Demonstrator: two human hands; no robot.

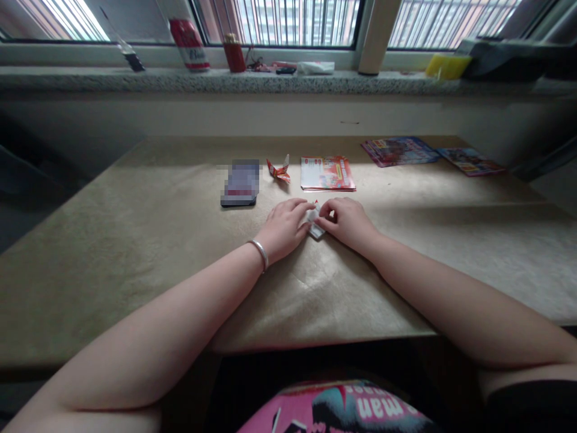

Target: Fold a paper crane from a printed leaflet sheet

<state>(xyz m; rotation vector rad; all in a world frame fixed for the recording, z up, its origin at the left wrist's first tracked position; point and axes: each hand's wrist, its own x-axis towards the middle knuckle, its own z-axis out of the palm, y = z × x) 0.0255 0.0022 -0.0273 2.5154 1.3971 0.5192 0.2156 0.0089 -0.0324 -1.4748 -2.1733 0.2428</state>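
A small piece of folded paper (317,231), whitish with a touch of red at its top, lies on the table between my hands. My left hand (285,224), with a silver bangle at the wrist, grips its left side, fingers reaching over it. On the other side, my right hand (345,218) pinches the paper between thumb and bent fingers. The fingers cover part of the folds. Just beyond stand a red and white origami crane (280,171) and a stack of printed paper sheets (327,174).
A phone with a blurred screen (241,183) lies left of the crane. Colourful booklets (401,150) rest at the table's far right. On the windowsill (270,83) are a red can (189,45), a red cylindrical container (234,54) and a yellow object (448,66).
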